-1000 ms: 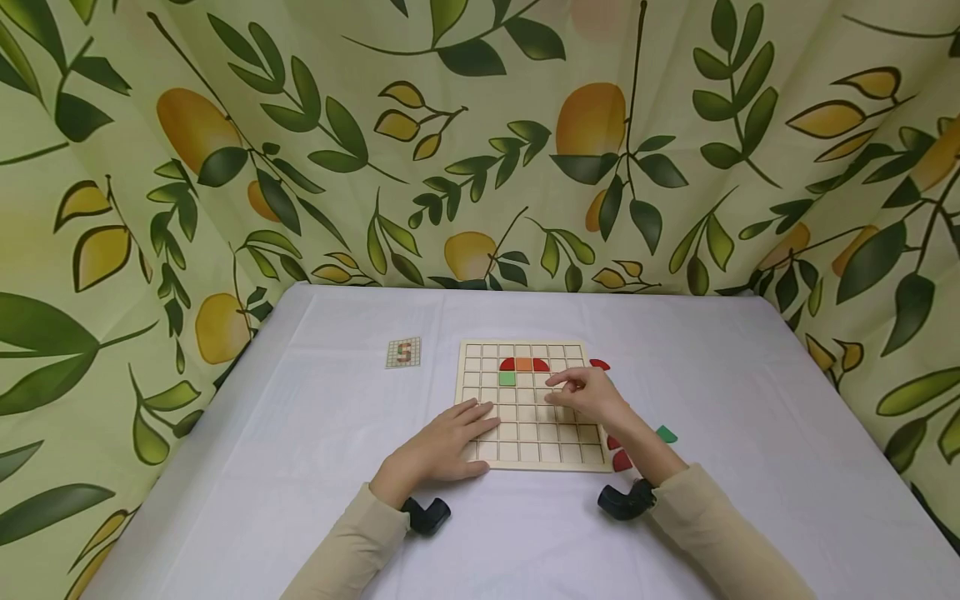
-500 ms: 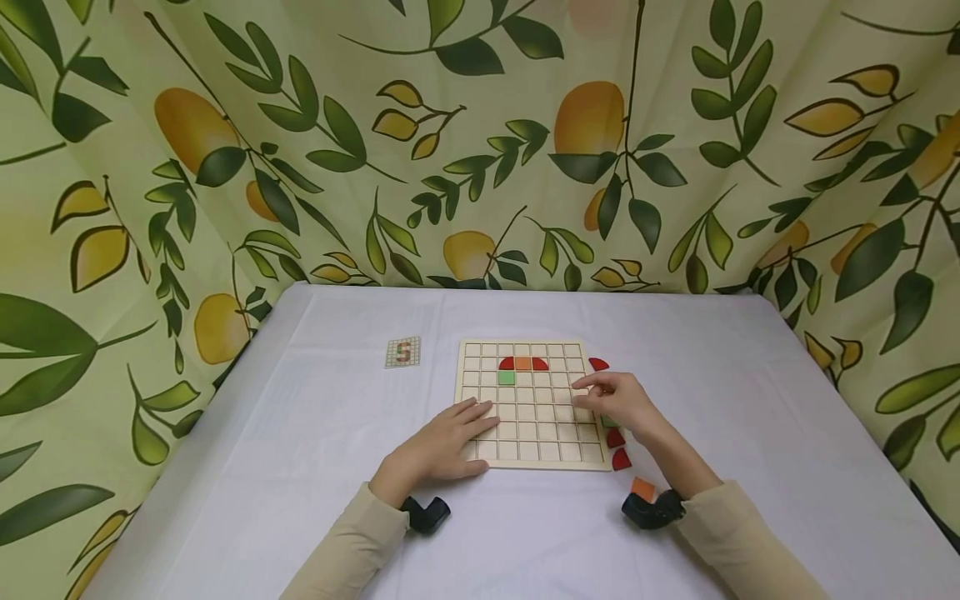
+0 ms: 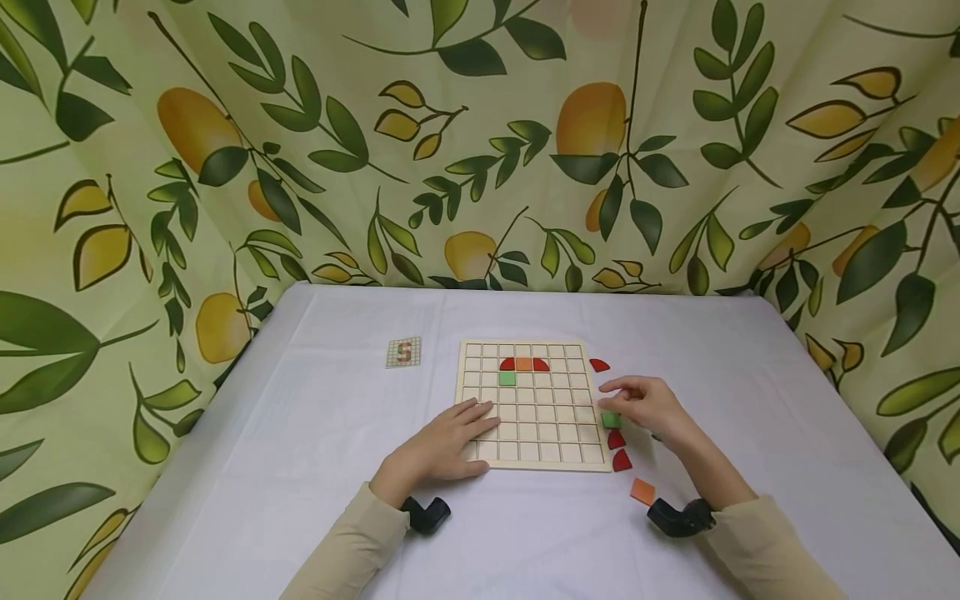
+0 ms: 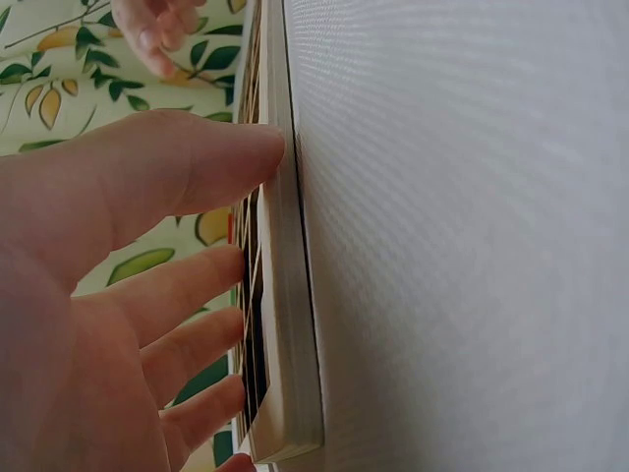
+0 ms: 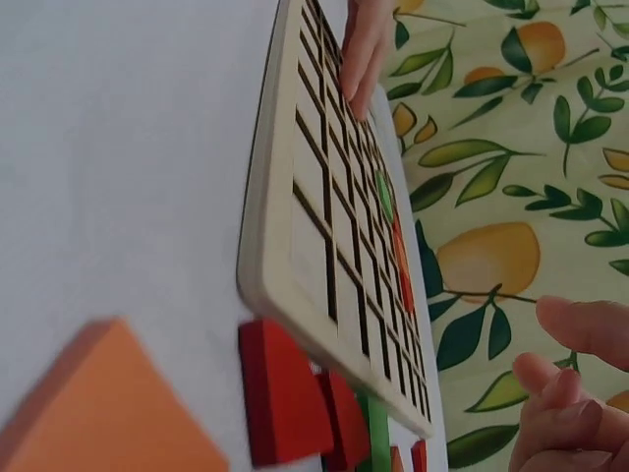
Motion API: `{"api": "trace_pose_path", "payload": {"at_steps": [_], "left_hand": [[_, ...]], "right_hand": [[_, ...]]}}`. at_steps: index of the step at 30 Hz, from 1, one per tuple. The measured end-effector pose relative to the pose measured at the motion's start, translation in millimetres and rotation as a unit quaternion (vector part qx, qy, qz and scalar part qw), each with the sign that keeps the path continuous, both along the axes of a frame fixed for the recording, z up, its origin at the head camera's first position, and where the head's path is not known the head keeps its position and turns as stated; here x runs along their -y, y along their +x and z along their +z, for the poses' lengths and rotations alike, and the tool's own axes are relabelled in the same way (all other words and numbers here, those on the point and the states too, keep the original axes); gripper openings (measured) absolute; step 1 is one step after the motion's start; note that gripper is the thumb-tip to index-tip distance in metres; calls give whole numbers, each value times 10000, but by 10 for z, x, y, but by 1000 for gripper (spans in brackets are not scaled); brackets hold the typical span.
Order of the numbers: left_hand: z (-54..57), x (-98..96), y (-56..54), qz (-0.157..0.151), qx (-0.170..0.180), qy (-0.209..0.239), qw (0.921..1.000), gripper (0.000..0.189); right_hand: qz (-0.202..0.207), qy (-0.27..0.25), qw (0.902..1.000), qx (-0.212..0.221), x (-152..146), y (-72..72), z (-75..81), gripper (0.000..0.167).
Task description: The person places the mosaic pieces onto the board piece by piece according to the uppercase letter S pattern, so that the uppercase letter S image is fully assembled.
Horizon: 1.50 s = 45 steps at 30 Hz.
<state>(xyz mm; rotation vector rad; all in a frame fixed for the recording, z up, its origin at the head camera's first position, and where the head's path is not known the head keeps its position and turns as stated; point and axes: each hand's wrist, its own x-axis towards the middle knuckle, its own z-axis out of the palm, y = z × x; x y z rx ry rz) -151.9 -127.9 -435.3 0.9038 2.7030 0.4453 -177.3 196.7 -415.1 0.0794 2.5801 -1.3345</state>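
Only the head view showed the card. Your left hand lay spread on the board; your right hand hovered loosely curled beside it. A leafy curtain backed the white surface.

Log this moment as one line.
left hand: on grid board; right hand: near green pieces beside board; board: two red pieces, orange square, green square

Your tabletop: covered in white cloth, lightly creased. On it, before you: one pale gridded board, lying flat. Left of the board, well apart: one small gridded card. Along your board's right side: one red piece toward the far end; then, nearer you, one green block, a second red piece, a third red piece. Nearest you: one orange square.
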Motion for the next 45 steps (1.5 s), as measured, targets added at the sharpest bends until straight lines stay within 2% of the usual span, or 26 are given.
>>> {"api": "trace_pose_path", "payload": {"at_steps": [8, 15, 26, 36, 45], "left_hand": [[-17, 1, -9, -26, -53, -58, 10000, 63], [-22, 0, -14, -24, -54, -17, 10000, 63], [1, -6, -4, 1, 1, -15, 10000, 63], [-3, -8, -2, 5, 1, -11, 10000, 63], [-2, -4, -5, 33, 84, 46, 9999, 64]], "right_hand": [[162, 177, 9996, -129, -201, 67, -10, 45], [543, 179, 9981, -217, -364, 94, -22, 39], [918, 639, 9925, -491, -580, 88, -83, 33], [1256, 392, 9905, -388, -758, 87, -136, 31], [1263, 387, 9906, -352, -884, 74, -212, 32]]}}
